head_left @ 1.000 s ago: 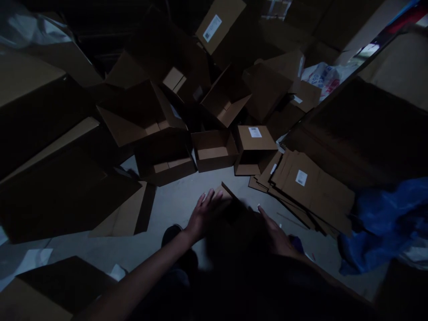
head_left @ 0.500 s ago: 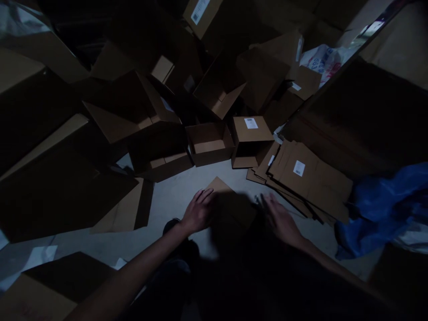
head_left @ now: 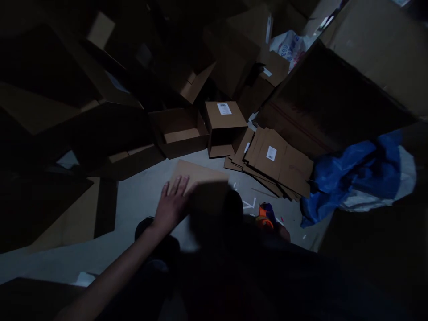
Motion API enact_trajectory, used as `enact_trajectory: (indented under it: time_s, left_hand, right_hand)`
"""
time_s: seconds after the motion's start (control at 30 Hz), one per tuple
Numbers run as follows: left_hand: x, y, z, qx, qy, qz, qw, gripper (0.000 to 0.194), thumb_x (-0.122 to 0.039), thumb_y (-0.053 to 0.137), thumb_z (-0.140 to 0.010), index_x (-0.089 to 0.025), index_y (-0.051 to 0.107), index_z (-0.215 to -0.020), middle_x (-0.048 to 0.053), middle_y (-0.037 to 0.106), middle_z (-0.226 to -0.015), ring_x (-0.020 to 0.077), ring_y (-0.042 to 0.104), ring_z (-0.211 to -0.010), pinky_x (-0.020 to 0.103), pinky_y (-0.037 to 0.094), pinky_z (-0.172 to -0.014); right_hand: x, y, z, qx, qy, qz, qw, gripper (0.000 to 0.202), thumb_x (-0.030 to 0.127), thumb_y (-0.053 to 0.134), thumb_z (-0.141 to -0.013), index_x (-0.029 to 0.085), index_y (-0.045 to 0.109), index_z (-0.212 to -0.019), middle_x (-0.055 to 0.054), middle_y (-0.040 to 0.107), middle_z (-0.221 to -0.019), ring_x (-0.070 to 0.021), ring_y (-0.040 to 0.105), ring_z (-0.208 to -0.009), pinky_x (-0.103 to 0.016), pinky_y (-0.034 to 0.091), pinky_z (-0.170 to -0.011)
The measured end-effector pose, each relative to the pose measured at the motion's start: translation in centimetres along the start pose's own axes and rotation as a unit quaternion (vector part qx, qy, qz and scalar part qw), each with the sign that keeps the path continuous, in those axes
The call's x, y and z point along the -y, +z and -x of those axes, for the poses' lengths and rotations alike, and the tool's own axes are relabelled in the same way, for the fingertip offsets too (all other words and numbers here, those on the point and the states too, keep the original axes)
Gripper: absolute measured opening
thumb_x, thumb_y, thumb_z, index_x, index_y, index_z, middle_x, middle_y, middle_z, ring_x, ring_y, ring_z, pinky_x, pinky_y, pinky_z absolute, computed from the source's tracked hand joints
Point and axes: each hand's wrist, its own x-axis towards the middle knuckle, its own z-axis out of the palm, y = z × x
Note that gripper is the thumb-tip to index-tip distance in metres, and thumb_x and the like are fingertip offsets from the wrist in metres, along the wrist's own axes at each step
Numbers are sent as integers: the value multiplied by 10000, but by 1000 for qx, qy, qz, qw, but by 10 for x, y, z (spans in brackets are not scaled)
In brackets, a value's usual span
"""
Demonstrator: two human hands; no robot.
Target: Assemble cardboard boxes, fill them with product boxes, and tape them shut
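My left hand [head_left: 172,205] lies with its fingers spread on a flat-topped brown cardboard box [head_left: 202,176] on the floor between my feet. Shadow covers the near part of that box, so its lower side is hard to see. Off to the right, low beside my dark shoe [head_left: 233,205], my right hand [head_left: 283,232] is closed at an orange and dark purple tape dispenser [head_left: 265,218]. Most of that hand's fingers are hidden behind the dispenser and in the dark.
Flattened cartons [head_left: 284,165] are stacked right of the box, beside a crumpled blue plastic sheet [head_left: 347,169]. An open box [head_left: 182,133] and a labelled box on its side [head_left: 225,116] stand ahead. A large carton [head_left: 317,98] rises at the right. White scraps [head_left: 249,203] litter the floor.
The view has swung rightward. My right hand has left the box's side and dropped to the tape dispenser at the right. My left hand stays on the box, which now lies turned.
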Motion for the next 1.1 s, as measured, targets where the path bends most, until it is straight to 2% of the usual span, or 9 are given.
enact_trajectory:
  time_s: [0.17, 0.33, 0.47, 0.6, 0.67, 0.8, 0.87, 0.97, 1.1]
  left_hand:
    - [-9, -2, 5, 45, 3, -43, 998, 820, -192, 666, -881, -413, 359, -1609, 74, 201, -1744, 415, 214, -1585, 701, 172, -1233]
    - [-10, -12, 10, 34, 23, -50, 998, 799, -277, 675, -914, -360, 332, -1632, 90, 135, -1755, 387, 181, -1601, 639, 177, -1270]
    - [-8, -15, 11, 23, 33, -15, 999, 811, -241, 669, -907, -331, 329, -1638, 98, 160, -1750, 388, 157, -1606, 640, 147, -1284]
    - [-9, -18, 10, -5, -15, 197, 980, 691, -324, 608, -957, -220, 404, -1608, 143, 269, -1715, 386, 208, -1593, 639, 162, -1286]
    - [-12, -24, 7, -48, -87, 413, 906, 535, -393, 506, -1016, -180, 556, -1504, 158, 461, -1618, 357, 390, -1525, 588, 284, -1264]
    - [-24, -50, -5, -12, -231, 725, 649, 505, -523, 496, -1018, -143, 770, -1206, 166, 754, -1256, 322, 709, -1184, 471, 529, -1071]
    - [-31, -64, -10, 35, -287, 745, 601, 516, -569, 598, -961, -120, 798, -1123, 175, 791, -1121, 305, 758, -1007, 431, 578, -940]
    - [-36, -72, -14, 47, -315, 720, 616, 478, -543, 738, -868, -117, 811, -1073, 155, 803, -1028, 263, 751, -879, 367, 576, -803]
    - [-27, -53, -16, 5, -296, 644, 705, 355, -493, 776, -818, -152, 825, -899, 73, 789, -842, 202, 705, -764, 289, 519, -674]
  right_hand:
    - [45, -17, -40, -106, 46, -88, 989, 369, 528, 505, -980, 218, 647, -1121, -108, 751, -895, -287, 753, -800, -373, 598, -653]
    - [166, -40, -93, -79, -80, -309, 945, 751, 469, 680, -919, 296, 379, -1585, -92, 457, -1615, -285, 482, -1455, -493, 440, -1184]
    - [228, -28, -104, -63, -182, -272, 943, 719, 349, 767, -853, 292, 492, -1515, -107, 594, -1403, -292, 593, -1281, -493, 515, -1084]
    - [228, -4, -97, -37, -273, -189, 943, 734, 212, 711, -826, 301, 468, -1512, -53, 573, -1079, -218, 635, -934, -357, 582, -783]
    - [223, 3, -94, -36, -285, -170, 943, 746, 210, 710, -812, 306, 460, -1508, -31, 533, -1023, -198, 615, -864, -320, 563, -713]
    - [223, 4, -91, -29, -302, -136, 943, 740, 213, 692, -832, 321, 440, -1520, -17, 509, -1007, -181, 599, -834, -295, 540, -688]
    - [227, 2, -90, -22, -307, -119, 944, 746, 209, 676, -842, 324, 425, -1534, -20, 518, -1021, -181, 601, -840, -292, 539, -690]
    - [231, 2, -90, -15, -312, -104, 944, 762, 216, 670, -839, 324, 413, -1548, -17, 534, -1013, -182, 610, -820, -290, 540, -666]
    - [227, 1, -89, -9, -320, -87, 943, 818, 204, 676, -812, 338, 394, -1568, -31, 577, -1076, -203, 653, -905, -313, 581, -731]
